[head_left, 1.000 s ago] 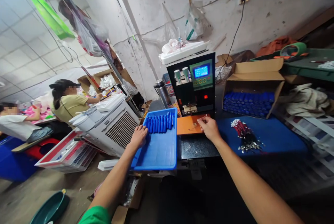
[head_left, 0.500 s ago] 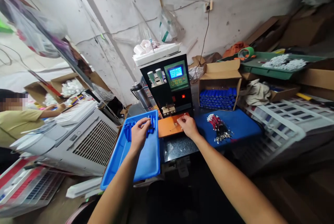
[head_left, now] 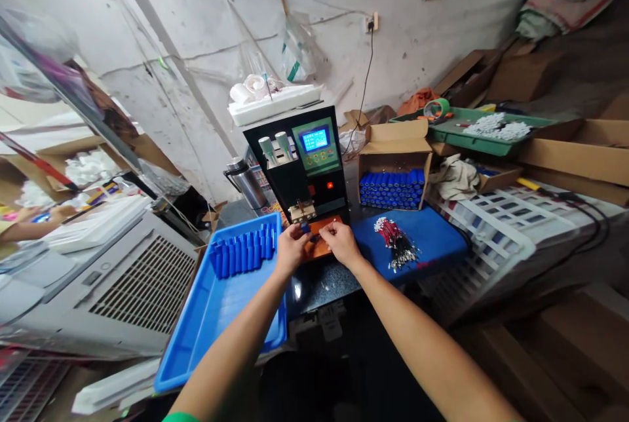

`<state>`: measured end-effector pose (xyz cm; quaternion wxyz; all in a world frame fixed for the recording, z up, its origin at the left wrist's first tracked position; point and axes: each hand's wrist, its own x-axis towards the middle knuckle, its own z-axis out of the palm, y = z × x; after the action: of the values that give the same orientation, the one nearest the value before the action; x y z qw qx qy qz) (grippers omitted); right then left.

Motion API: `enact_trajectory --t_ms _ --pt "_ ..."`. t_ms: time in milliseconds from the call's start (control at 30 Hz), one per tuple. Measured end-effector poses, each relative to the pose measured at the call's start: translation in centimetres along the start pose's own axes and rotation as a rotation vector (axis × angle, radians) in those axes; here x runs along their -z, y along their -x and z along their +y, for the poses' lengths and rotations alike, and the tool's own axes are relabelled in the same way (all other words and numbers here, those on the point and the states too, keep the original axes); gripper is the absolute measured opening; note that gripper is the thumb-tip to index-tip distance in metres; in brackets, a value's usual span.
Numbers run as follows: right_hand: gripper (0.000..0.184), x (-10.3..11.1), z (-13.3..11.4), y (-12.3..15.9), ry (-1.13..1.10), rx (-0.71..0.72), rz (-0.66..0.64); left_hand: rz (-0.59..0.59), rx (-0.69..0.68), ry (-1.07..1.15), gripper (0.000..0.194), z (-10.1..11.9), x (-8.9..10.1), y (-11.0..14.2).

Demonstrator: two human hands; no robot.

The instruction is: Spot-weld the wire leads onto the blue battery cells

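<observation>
My left hand (head_left: 291, 246) is closed around a blue cylindrical battery cell (head_left: 305, 228), of which only a small part shows. It is at the front of a black spot welder (head_left: 322, 176), just below the brass-coloured electrode holder (head_left: 301, 211). Close by on the right, my right hand (head_left: 341, 243) pinches a thin wire lead, mostly hidden, with a small white tip above the fingers. Both hands are over an orange plate (head_left: 322, 249). Rows of blue cells (head_left: 243, 253) lie in a blue tray (head_left: 171, 363) on the left.
A bundle of red and black leads (head_left: 396, 242) with white connectors lies on a blue mat (head_left: 442, 238). Behind it stands a cardboard box (head_left: 393, 140) of blue cells. A steel flask (head_left: 248, 183) is left of the welder. A co-worker's arm (head_left: 29, 229) shows at far left.
My left hand has moved right from the tray to the welder, with a blue cell in it. The right hand stays at the orange plate. My view has turned right.
</observation>
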<state>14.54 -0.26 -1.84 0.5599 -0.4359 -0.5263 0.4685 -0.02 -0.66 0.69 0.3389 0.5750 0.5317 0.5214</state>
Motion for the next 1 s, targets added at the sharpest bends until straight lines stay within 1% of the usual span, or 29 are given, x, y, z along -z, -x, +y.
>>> enact_trajectory --t_ms 133,300,467,567,733,1000 --pt "0.023 0.0 0.2 -0.1 -0.052 -0.007 0.003 -0.056 -0.038 -0.012 0.027 0.3 -0.5 0.4" --pt "0.026 0.1 0.3 -0.4 -0.12 -0.041 -0.009 -0.087 -0.066 -0.025 0.025 0.6 -1.0 0.7" --pt "0.029 0.4 -0.5 -0.6 -0.232 -0.135 -0.019 -0.062 -0.09 -0.02 0.019 0.4 -1.3 1.0" --pt "0.028 0.5 -1.3 -0.9 -0.293 -0.16 -0.029 -0.063 -0.084 0.007 0.022 0.2 -1.4 1.1" --pt "0.026 0.1 -1.9 -1.5 -0.256 -0.111 -0.042 -0.042 -0.079 0.036 0.031 0.0 -1.5 1.1" --pt "0.023 -1.3 -0.7 -2.8 -0.2 -0.043 -0.018 -0.012 -0.092 0.057 0.031 -0.1 -1.6 1.1"
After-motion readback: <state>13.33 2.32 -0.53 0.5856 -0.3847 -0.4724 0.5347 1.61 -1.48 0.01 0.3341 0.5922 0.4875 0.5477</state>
